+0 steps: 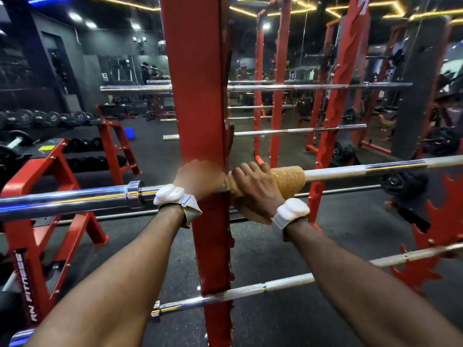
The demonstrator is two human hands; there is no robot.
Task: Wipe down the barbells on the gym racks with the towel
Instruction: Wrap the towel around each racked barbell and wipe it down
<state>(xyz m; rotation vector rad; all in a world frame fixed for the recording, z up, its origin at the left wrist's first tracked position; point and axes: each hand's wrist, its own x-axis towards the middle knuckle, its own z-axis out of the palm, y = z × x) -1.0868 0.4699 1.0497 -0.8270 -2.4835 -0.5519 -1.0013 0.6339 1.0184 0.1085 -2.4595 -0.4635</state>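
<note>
Two bare forearms reach forward from the bottom edge, each with a white wrist band (172, 196). Below them a lower barbell (288, 281) lies across the rack, rising slightly to the right.

The barbell (375, 169) being wiped lies level at wrist height. Its long axis runs left to right across the view, tilted a little upward toward the right. Its thick chrome sleeve and collar point left, and its thinner shaft points right and runs out of view.

The right hand (253, 189) is clenched palm-down around the towel (288, 181). This tan cloth is wrapped round the shaft just right of the red upright (198, 96), with a fold hanging under the wrist.

The left hand (199, 179) sits where the bar meets that upright, knuckles up. It is blurred, so I cannot tell its grip.

The towel's left edge is hard against the upright, leaving no room that way. To its right the shaft is bare until it crosses a second red upright (333, 136).

The dark floor (275, 246) lies below. Farther back, two more barbells lie parallel, one at mid height (300, 130) and one higher (275, 87). A dumbbell rack (110, 139) stands at far left.
</note>
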